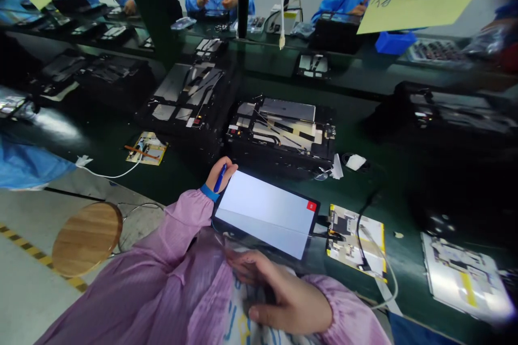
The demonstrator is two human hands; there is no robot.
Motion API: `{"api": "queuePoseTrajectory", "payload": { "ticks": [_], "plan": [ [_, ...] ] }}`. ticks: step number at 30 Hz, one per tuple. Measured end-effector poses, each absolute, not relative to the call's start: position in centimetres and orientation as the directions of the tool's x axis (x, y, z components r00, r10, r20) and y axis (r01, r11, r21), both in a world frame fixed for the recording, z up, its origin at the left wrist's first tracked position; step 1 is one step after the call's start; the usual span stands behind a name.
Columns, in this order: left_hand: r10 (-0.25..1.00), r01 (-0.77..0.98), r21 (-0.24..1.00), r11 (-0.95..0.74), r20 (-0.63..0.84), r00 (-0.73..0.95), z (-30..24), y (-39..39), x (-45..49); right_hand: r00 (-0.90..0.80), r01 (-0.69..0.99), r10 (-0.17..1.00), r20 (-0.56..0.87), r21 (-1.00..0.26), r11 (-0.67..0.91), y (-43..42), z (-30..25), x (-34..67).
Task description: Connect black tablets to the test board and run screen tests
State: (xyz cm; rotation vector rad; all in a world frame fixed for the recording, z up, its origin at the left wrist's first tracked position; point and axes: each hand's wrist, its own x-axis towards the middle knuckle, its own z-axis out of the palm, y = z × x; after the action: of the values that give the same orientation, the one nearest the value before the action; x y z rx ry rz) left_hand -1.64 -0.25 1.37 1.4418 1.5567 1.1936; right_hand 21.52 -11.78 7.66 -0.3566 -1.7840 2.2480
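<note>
A lit display panel with a white screen and a small red square near its right corner tilts in front of me at the bench edge. At its upper left corner is my left hand, closed around a blue pen and touching the panel's edge. My right hand is below the panel near my lap, fingers stretched and thumb apart, slightly blurred and holding nothing. A dark cable links the panel to a circuit board on a yellow-edged plate on the right.
Stacks of opened device housings stand behind the panel. Another yellow-edged board with a white cable lies left. A silver plate lies far right. A white cable hangs from above. A wooden stool stands left; people in blue work opposite.
</note>
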Motion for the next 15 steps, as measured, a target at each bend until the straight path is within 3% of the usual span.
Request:
{"api": "queuePoseTrajectory", "payload": {
  "ticks": [7,11,15],
  "plan": [
    [0.985,0.331,0.943,-0.039,0.092,-0.147,1.3,-0.1,-1.6,-0.917,0.018,0.398,-0.024,-1.000,-0.021,-11.3,7.9,22.4],
    [0.985,0.334,0.941,-0.056,0.108,-0.137,1.2,0.0,-1.6,-0.867,0.002,0.496,-0.040,-0.997,-0.077,-11.2,7.8,23.0],
    [0.985,0.349,0.936,-0.051,0.105,-0.138,1.2,0.1,-1.7,-0.870,-0.025,0.492,-0.024,-0.995,-0.094,-11.3,7.8,22.9]
  ]
}}
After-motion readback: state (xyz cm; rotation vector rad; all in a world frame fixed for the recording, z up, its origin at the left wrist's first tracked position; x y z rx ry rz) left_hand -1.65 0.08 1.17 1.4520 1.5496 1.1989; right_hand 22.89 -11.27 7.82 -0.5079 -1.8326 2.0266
